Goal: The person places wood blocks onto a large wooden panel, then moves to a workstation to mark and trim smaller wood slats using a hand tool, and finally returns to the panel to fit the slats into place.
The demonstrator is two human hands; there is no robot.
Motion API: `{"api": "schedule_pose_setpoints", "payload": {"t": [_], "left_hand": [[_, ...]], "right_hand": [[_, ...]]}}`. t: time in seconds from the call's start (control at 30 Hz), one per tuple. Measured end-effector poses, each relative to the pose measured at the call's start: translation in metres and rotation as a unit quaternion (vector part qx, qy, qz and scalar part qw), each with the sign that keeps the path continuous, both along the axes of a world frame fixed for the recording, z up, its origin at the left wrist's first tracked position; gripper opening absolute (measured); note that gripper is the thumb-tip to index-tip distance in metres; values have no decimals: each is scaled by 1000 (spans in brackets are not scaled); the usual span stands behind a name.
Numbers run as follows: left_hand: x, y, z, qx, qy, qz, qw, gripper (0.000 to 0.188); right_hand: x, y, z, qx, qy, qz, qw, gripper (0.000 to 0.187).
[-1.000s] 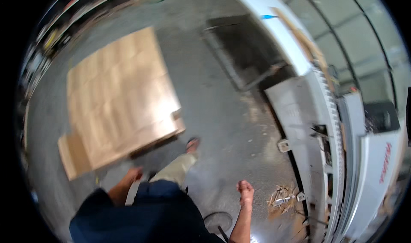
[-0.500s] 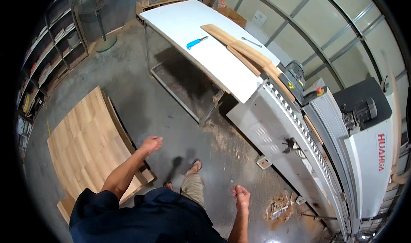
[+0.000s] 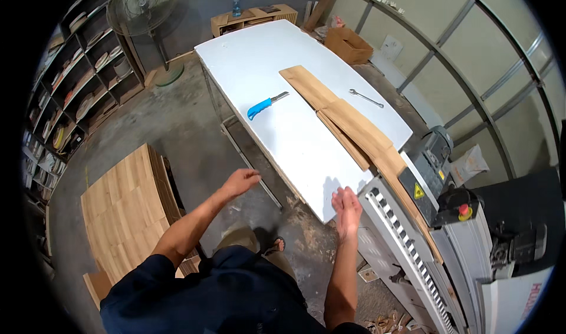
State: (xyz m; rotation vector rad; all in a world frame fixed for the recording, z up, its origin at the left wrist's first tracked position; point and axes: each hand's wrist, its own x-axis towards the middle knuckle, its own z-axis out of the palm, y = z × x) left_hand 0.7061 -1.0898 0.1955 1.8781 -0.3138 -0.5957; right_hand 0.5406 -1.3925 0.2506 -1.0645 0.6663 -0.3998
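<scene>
My left hand hangs in the air over the floor, left of the white table; its fingers are loosely curled together and nothing shows in them. My right hand is by the table's near corner, beside the end of a long machine. Its fingers are half bent and slightly apart, holding nothing. On the tabletop lie long wooden boards, overlapping and running onto the machine, with a narrow wood strip along their left side. A blue-handled knife lies left of the boards, a metal wrench to their right.
A stack of wooden panels sits on the floor at left. Shelves and a standing fan are at far left. A cardboard box stands beyond the table; a motor and red button sit on the machine.
I have come closer to the table and machine. Both hands have risen in view; my right hand is now by the table corner. The boards, knife and wrench lie as before.
</scene>
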Motion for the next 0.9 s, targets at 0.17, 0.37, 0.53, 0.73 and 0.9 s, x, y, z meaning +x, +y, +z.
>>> {"api": "schedule_pose_setpoints", "payload": {"t": [0.17,0.37,0.53,0.73,0.9], "left_hand": [[130,-47,32,47,-166,38,984,43],[353,-120,31,147,-338,24,929,63],[463,-179,19,351,-303,-18,886,99],[507,-182,-10,296,-354,-112,880,93],[502,-189,15,206,-241,-150,936,91]], "right_hand": [[86,-33,9,111,-14,-89,990,53],[142,-54,-22,155,-46,-157,974,38],[170,-41,-22,193,-105,-208,953,47],[229,-24,-18,231,-96,-216,944,42],[287,-9,-9,181,57,-244,951,35]]}}
